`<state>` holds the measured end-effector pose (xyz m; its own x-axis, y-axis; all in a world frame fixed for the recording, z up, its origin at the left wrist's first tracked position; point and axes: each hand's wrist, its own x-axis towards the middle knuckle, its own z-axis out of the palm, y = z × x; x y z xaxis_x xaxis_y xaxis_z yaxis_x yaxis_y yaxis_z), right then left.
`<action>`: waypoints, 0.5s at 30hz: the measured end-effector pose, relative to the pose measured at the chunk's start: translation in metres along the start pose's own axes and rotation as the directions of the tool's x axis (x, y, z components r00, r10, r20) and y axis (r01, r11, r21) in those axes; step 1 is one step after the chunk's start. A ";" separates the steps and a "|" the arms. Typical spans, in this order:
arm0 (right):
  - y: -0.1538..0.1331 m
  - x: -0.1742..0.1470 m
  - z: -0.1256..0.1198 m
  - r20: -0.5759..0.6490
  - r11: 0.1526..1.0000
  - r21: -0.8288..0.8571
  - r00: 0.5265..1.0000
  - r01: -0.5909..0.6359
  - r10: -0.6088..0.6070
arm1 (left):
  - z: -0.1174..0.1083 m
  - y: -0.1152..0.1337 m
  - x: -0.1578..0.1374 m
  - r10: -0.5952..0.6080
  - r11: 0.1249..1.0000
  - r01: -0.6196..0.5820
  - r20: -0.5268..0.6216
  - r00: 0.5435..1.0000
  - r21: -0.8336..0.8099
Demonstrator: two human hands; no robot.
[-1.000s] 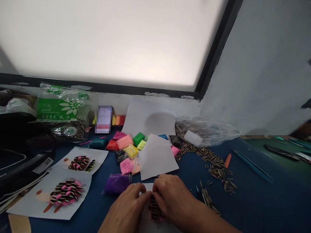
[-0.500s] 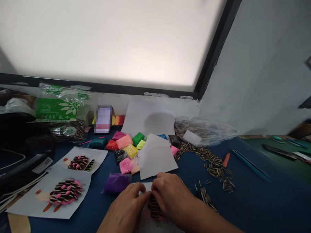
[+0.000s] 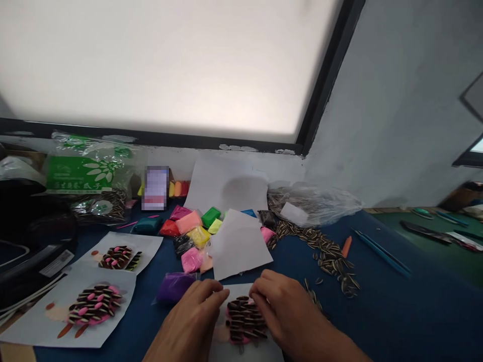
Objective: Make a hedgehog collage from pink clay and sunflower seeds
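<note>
A pink clay shape covered with rows of striped sunflower seeds (image 3: 247, 319) lies on a white paper sheet (image 3: 241, 290) at the bottom centre. My left hand (image 3: 188, 314) is at the left edge of this paper, thumb and index finger loosely bent, with nothing visible between them. On the other side, my right hand (image 3: 289, 311) has its fingertips pinched together at the upper right edge of the seeded shape. Whatever is in that pinch is hidden or too small to make out.
Two finished-looking seed-and-clay pictures (image 3: 96, 304) lie on the left. Bagged coloured clay, including a purple pack (image 3: 175, 287), surrounds another paper sheet (image 3: 241, 246). Loose sunflower seeds (image 3: 326, 249), an orange stick (image 3: 346, 247) and blue tweezers (image 3: 381, 252) are on the right.
My hands have moved apart, the right one to the right, uncovering more of the seeded shape. The view has shifted slightly.
</note>
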<state>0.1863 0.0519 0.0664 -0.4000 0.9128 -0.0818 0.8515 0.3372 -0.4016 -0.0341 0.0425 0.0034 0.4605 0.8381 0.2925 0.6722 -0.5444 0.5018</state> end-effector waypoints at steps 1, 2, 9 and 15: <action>0.004 -0.005 0.003 -0.034 1.000 0.026 0.999 -0.003 0.003 | -0.001 -0.004 0.000 0.001 0.999 0.000 -0.012 1.000 0.035; 0.007 -0.010 0.007 -0.052 0.998 0.059 0.999 0.005 -0.002 | -0.003 -0.009 0.000 -0.008 0.997 0.009 -0.017 1.000 0.080; 0.017 -0.033 0.021 -0.110 0.969 0.246 0.994 0.025 0.002 | -0.017 -0.048 -0.010 -0.049 0.932 0.092 -0.130 0.990 0.351; 0.014 -0.031 0.023 -0.123 0.971 0.234 0.992 0.056 -0.028 | -0.036 -0.046 -0.005 -0.238 0.923 0.185 0.125 0.963 0.337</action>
<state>0.2031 0.0235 0.0425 -0.3790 0.9244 0.0421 0.7245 0.3247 -0.6080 -0.0878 0.0642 0.0080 0.3557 0.9326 0.0601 0.9009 -0.3593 0.2434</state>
